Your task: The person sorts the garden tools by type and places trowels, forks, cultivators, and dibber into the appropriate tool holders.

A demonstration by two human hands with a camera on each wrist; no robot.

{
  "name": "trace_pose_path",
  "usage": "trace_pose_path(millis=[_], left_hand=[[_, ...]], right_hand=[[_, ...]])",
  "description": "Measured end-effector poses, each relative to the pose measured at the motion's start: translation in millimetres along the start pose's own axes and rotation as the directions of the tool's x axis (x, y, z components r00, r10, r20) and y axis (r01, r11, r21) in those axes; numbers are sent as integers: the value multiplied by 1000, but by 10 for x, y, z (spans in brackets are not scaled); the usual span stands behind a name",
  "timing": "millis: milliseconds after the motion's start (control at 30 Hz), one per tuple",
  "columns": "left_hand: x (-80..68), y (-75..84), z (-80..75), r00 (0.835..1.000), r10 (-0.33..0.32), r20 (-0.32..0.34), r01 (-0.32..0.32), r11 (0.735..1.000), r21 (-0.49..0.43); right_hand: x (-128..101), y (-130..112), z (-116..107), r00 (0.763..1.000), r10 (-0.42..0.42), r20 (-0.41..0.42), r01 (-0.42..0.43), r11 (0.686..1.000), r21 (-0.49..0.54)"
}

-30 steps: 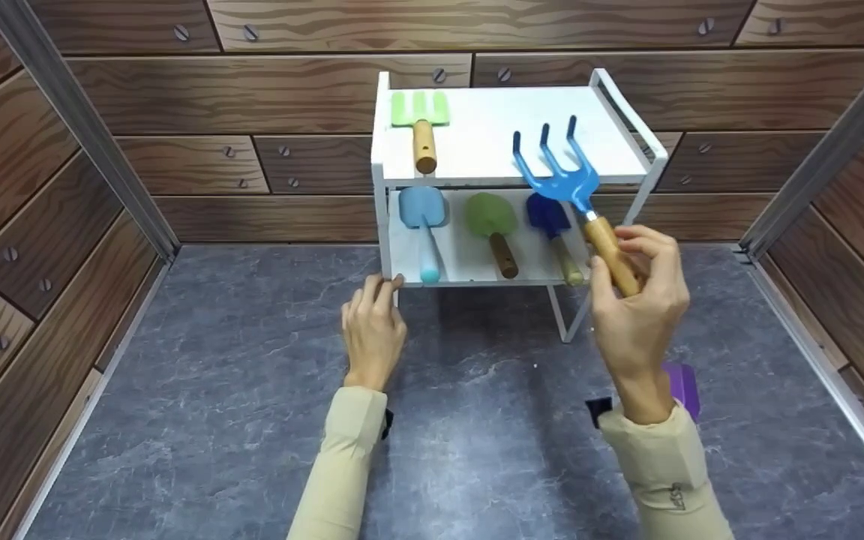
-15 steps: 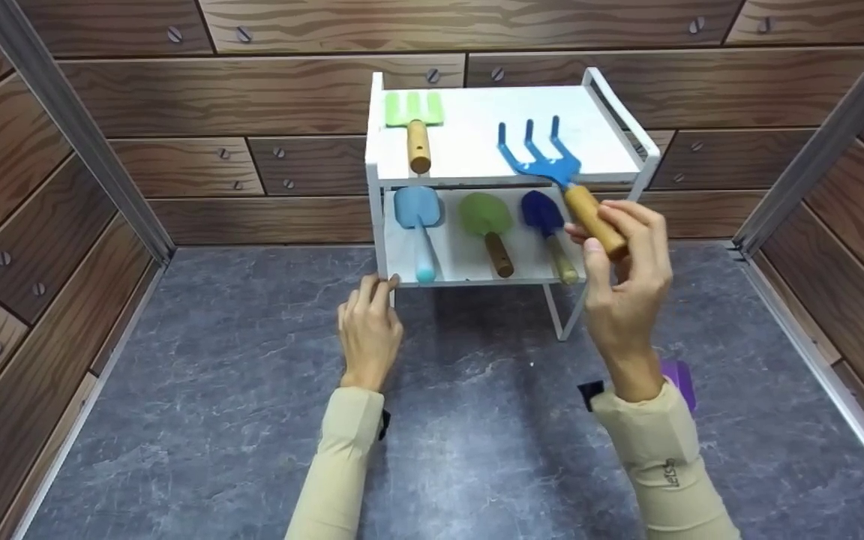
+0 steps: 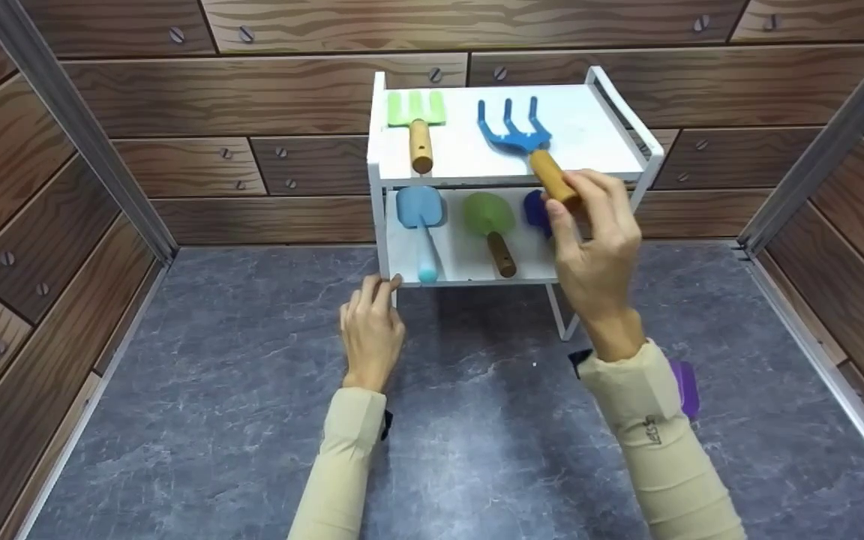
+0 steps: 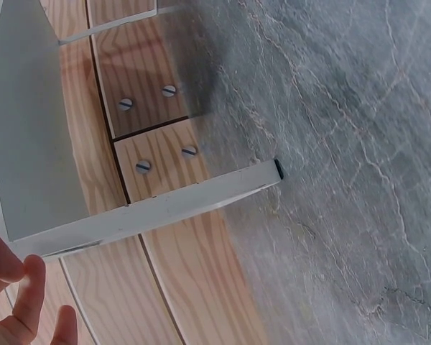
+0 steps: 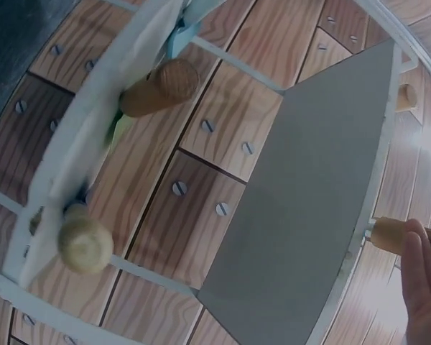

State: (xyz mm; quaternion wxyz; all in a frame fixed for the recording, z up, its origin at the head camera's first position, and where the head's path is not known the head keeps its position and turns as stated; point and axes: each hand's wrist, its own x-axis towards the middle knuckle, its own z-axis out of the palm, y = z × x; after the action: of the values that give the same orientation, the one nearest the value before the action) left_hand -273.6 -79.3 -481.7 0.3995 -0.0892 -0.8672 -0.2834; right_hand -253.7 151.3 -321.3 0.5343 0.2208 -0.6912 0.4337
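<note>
My right hand [image 3: 598, 236] pinches the wooden handle of a blue hand rake [image 3: 516, 139], whose tines overlap the right half of the white rack's top shelf [image 3: 469, 161]. In the right wrist view, the fingers [image 5: 414, 269] lie along that handle [image 5: 389, 235]. My left hand [image 3: 372, 328] touches the front left corner of the lower shelf [image 3: 451, 276]; the left wrist view shows its fingertips [image 4: 33, 267] right by the rack's frame. A green hand rake [image 3: 421, 139] with a wooden handle lies at the top shelf's left.
The lower shelf carries a light blue shovel [image 3: 421, 217], a green trowel [image 3: 489, 217] and a dark blue trowel [image 3: 535, 213], partly hidden by my right hand. A purple object [image 3: 687, 388] lies on the grey floor beside my right sleeve. Wood-patterned walls [image 3: 289, 94] stand behind and at both sides.
My right hand has carried the blue hand rake leftward and farther from me, from right of the rack to over its top shelf. The left hand stays at the lower shelf's corner.
</note>
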Motion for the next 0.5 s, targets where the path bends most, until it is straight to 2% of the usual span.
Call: trace_pose_path(millis=[233, 500], left_hand=[[13, -1, 11, 1000, -3, -5, 3, 1000, 6], [6, -1, 2, 1000, -6, 1, 6, 1000, 13]], right_hand=[[186, 72, 173, 997, -73, 17, 74, 994, -85], [229, 162, 324, 983, -171, 68, 182, 961, -210]])
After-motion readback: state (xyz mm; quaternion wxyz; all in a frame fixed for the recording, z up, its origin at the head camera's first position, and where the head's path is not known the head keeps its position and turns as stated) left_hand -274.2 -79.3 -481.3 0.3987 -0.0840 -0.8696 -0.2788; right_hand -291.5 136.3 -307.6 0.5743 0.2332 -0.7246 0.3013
